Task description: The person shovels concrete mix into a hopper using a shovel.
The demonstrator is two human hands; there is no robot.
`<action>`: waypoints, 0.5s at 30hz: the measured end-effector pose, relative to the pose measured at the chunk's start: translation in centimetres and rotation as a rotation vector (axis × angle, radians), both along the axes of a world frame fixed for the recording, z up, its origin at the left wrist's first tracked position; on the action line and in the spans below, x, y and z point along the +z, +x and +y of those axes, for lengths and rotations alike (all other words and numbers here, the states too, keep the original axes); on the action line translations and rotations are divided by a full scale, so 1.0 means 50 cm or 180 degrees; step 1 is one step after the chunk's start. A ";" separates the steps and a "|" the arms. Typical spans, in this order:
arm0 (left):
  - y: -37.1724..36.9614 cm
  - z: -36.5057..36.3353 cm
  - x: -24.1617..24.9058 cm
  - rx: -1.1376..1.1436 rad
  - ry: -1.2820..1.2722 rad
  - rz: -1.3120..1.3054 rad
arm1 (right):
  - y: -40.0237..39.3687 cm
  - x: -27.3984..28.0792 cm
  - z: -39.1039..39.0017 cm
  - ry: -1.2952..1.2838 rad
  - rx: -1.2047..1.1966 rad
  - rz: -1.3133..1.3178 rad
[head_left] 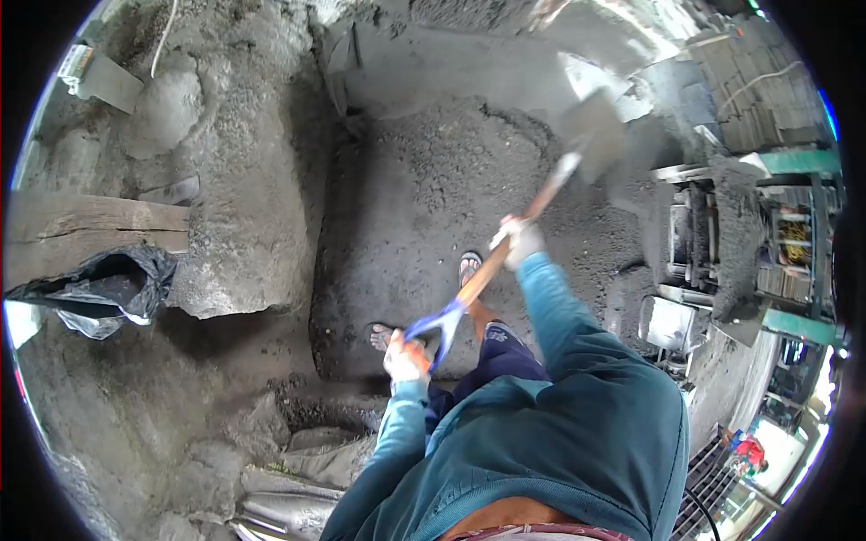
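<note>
Over the dark sand heap (433,207), both hands' fingers grip a shovel (541,194): left hand (406,359), right hand (520,240).

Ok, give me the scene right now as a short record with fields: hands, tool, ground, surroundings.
left hand: left hand grips the blue handle end of the shovel
right hand: right hand, gloved, grips the wooden shaft higher up
blade: raised and blurred, over the machine
ground: grey heap in front of the sandalled feet
left side: black bag below a wooden plank
</note>
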State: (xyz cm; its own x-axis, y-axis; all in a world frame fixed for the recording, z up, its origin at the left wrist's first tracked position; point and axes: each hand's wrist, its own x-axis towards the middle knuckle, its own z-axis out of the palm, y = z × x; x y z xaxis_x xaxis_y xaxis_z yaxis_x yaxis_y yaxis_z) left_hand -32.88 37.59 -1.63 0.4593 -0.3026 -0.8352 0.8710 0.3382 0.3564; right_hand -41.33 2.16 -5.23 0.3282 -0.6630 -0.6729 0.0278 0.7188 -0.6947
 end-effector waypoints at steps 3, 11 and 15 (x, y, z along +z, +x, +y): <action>-0.095 0.256 -0.041 0.0642 0.1151 0.0552 | 0.033 -0.341 0.335 0.1120 0.0189 0.0544; -0.171 0.455 0.071 0.0590 0.3511 0.1020 | 0.101 -0.506 0.782 0.3226 0.0961 0.0746; -0.035 0.127 -0.246 -0.1932 0.4012 -0.1098 | 0.201 -0.686 0.240 0.1673 0.1506 0.0348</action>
